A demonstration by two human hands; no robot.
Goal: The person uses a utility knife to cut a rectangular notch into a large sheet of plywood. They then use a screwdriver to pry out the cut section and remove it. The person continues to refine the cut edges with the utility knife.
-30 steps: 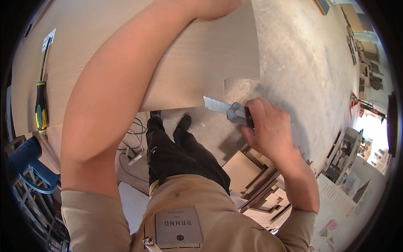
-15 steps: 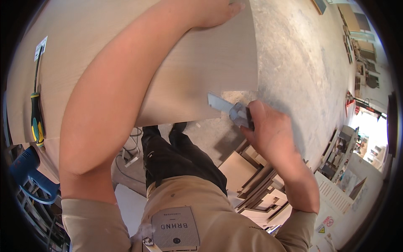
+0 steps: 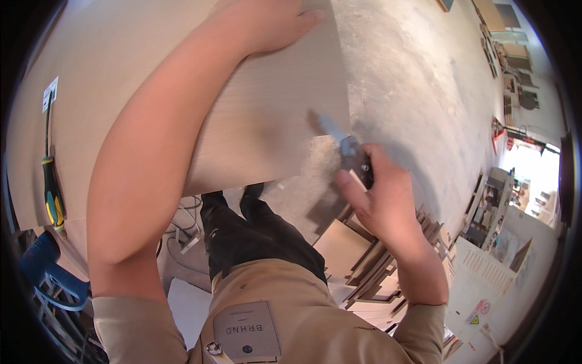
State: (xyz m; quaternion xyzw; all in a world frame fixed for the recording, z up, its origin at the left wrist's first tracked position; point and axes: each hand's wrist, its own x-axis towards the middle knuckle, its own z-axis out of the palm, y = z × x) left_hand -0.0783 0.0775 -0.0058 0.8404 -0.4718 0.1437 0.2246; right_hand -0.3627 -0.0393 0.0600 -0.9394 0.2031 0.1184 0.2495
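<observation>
My left forearm lies across a large light wood-grain panel (image 3: 254, 133). My left hand (image 3: 273, 27) rests flat near the panel's far right, thumb stretched out; its other fingers are cut off by the picture's upper edge. My right hand (image 3: 385, 194) is wrapped round the dark handle of a flat-bladed hand tool (image 3: 353, 155). Its pale blade points up and left, blurred by motion, beside the notch in the panel's near right corner. The blur hides whether the blade touches the panel.
On the panel's left lie a screwdriver (image 3: 51, 194) with a green and yellow handle and a white label (image 3: 51, 91). A blue power tool (image 3: 51, 270) sits at the lower left. Stacked board offcuts (image 3: 370, 261) stand below my right hand; cables (image 3: 189, 233) lie on the floor.
My right hand has moved the tool slightly up, and its blade has swung upward from the notch's edge. The panel and my left hand appear shifted left in the view.
</observation>
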